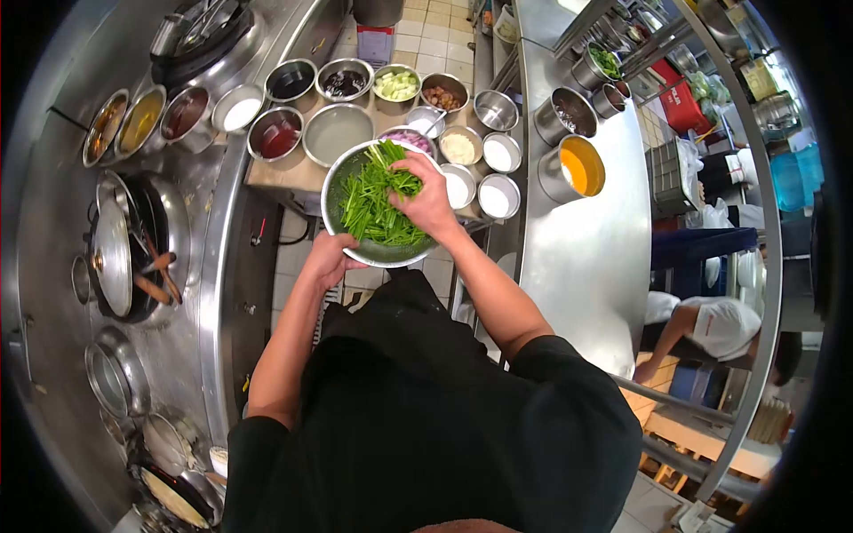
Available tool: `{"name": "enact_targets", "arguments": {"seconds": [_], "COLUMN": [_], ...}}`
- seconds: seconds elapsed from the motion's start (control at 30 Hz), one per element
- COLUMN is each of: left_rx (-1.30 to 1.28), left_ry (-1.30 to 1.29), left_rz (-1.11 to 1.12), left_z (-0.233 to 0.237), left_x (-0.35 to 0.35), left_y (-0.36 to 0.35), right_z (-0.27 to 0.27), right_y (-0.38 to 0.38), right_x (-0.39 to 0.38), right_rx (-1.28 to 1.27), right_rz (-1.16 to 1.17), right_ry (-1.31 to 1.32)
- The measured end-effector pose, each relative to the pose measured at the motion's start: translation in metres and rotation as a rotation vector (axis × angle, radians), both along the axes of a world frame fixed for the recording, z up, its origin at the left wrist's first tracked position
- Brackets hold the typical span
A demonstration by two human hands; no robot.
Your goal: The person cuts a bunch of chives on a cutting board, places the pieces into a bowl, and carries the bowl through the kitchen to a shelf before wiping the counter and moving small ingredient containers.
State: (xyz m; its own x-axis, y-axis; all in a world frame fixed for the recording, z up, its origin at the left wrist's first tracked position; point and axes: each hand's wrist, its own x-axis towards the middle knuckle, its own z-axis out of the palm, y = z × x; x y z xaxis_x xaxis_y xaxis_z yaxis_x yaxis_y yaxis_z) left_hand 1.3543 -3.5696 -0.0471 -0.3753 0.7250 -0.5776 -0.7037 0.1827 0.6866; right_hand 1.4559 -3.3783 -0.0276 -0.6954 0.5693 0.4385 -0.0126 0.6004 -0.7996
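Left hand (330,258) is gripping the steel bowl (391,256) by its near rim, at the condiment counter (271,173); right hand (428,200) is clutching chopped greens (373,209) inside (mid-grab, likely). Lifting next needs a firm pinch, bowl level.
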Motion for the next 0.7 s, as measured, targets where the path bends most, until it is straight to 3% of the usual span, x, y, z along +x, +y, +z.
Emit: {"name": "enact_targets", "arguments": {"seconds": [0.17, 0.3, 0.4, 0.47, 0.57, 0.7], "left_rx": [0.009, -0.002, -0.001, 0.022, 0.032, -0.052], "left_ry": [0.011, 0.023, -0.050, -0.064, -0.127, -0.102], "left_rz": [-0.013, -0.030, -0.081, -0.070, -0.066, -0.042], "left_z": [0.012, 0.021, 0.006, 0.007, -0.020, -0.019], "left_x": [-0.014, -0.020, -0.025, -0.024, -0.028, -0.029], "left_y": [0.062, 0.118, 0.159, 0.182, 0.211, 0.234], "right_z": [-0.002, 0.028, 0.015, 0.028, 0.004, -0.037], "right_y": [0.065, 0.124, 0.186, 0.215, 0.272, 0.333], "right_x": [-0.015, -0.016, -0.014, -0.010, -0.009, -0.004], "right_rx": [-0.065, -0.102, -0.097, -0.287, -0.370, -0.444], "right_rz": [-0.002, -0.060, -0.145, -0.187, -0.286, -0.377], "right_ry": [0.046, 0.112, 0.154, 0.129, 0.259, 0.311]}}
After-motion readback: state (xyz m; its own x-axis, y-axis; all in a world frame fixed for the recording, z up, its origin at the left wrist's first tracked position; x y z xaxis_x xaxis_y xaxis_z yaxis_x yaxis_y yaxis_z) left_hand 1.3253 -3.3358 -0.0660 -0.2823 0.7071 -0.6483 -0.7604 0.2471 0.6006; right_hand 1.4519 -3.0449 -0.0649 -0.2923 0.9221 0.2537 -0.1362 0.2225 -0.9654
